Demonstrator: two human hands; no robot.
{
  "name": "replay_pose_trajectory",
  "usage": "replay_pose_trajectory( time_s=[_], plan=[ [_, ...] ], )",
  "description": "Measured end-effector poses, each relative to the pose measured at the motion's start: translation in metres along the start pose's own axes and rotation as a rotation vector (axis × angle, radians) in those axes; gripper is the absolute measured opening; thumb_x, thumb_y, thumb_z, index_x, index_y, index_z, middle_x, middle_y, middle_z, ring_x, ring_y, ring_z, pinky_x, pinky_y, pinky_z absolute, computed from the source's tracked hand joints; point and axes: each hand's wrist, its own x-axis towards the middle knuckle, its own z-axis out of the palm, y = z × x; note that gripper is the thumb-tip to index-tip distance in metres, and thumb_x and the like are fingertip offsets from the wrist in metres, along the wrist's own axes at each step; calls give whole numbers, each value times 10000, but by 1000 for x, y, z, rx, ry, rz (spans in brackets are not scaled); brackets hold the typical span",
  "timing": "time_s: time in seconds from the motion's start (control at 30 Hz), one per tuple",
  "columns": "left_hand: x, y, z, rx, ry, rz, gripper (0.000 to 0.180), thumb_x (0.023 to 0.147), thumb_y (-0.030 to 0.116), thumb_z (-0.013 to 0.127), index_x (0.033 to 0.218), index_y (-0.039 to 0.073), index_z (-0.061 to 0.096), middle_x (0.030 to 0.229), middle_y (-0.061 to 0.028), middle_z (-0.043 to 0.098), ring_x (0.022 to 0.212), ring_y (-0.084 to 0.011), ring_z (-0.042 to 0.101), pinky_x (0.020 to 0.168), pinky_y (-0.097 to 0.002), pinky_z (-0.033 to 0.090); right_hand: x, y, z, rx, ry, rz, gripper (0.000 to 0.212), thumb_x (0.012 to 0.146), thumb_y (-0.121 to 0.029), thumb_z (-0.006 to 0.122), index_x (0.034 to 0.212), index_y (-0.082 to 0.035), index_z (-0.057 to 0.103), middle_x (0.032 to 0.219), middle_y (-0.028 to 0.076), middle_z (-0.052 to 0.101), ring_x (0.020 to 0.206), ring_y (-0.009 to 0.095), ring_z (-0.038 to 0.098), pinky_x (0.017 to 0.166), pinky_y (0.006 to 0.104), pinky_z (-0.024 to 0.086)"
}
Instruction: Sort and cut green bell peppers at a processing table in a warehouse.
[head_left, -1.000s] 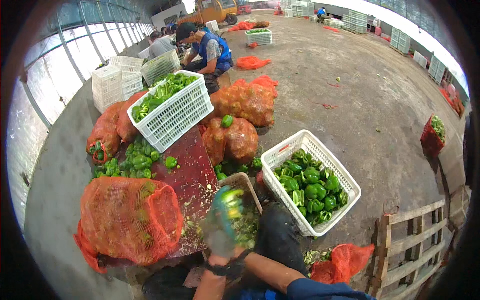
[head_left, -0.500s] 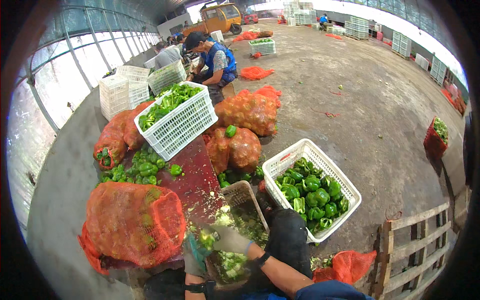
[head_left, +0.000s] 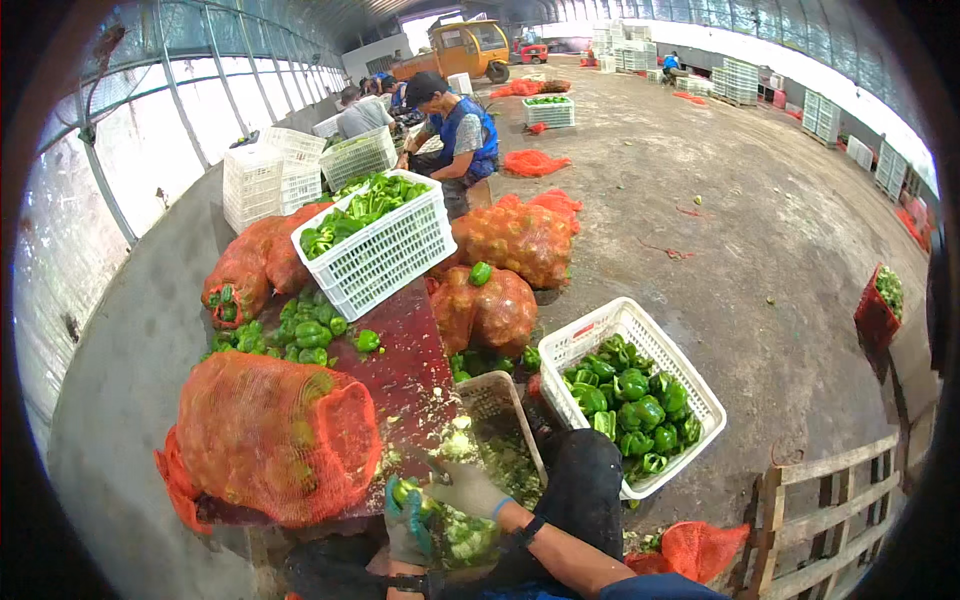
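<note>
My left hand [head_left: 407,530], in a greenish glove, is closed around a green bell pepper [head_left: 408,491] above the front of the dark red board. My right hand [head_left: 470,491], in a pale grey glove, is curled right beside that pepper. A thin dark shape shows at its fingers, too small to name. Below both hands stands a scrap crate [head_left: 512,410] with pale pepper cores and trimmings. Bits of core and seeds lie scattered over the red board [head_left: 405,375]. An orange mesh sack [head_left: 265,435] full of peppers lies to the left of my hands.
At right, a white crate [head_left: 706,408] holds whole green peppers. Another white crate [head_left: 385,255] of cut peppers stands on the board's far end, near loose peppers [head_left: 305,325]. More mesh sacks [head_left: 515,240] lie beyond. A wooden pallet [head_left: 830,500] is at lower right; a co-worker [head_left: 460,135] sits ahead.
The pepper in my left hand has tilted and moved slightly left, and my hands are a little further apart. The whole view has shifted slightly as my head moved.
</note>
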Motion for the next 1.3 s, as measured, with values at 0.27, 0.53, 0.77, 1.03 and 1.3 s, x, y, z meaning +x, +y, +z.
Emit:
replay_pose_trajectory(
  time_s=[0.27,0.53,0.77,1.03,1.3],
  plan=[
    [22,-78,-60,-293,-114,-132,537,1158,264,449,1637,37,361,1494,-200,566,1263,-298,660,1042,-451,611,-3,-4,18,278,-73,215,459,956,-373,774,1197,14,718,775,120,692,692,187,669,643,404,539],
    [-4,-14,14,-258,127,-130,503,1112,235,575,1568,43,485,1449,-108,608,1267,-236,636,1063,-386,536,-8,-15,20,303,-49,149,592,916,-367,787,1310,52,650,931,198,754,803,285,733,745,431,571],
    [1,-21,20,557,140,202,430,1115,247,569,1428,-46,603,1423,-201,611,1302,-335,594,1111,-462,475,7,7,50,245,123,62,448,898,-181,720,1260,64,618,948,306,707,904,463,704,815,533,561],
    [3,-29,30,625,50,319,457,1107,314,562,1398,-32,621,1375,-200,625,1240,-333,616,1072,-457,492,29,85,87,-238,269,-292,510,922,-150,716,1362,78,597,1017,300,709,1004,440,701,887,506,568],
    [2,-8,30,378,100,248,434,1141,261,501,1440,-44,580,1427,-212,622,1327,-346,585,1154,-428,446,7,-2,46,-12,216,68,609,925,-222,781,1440,50,603,1109,274,745,956,411,749,876,477,615]
  ],
)
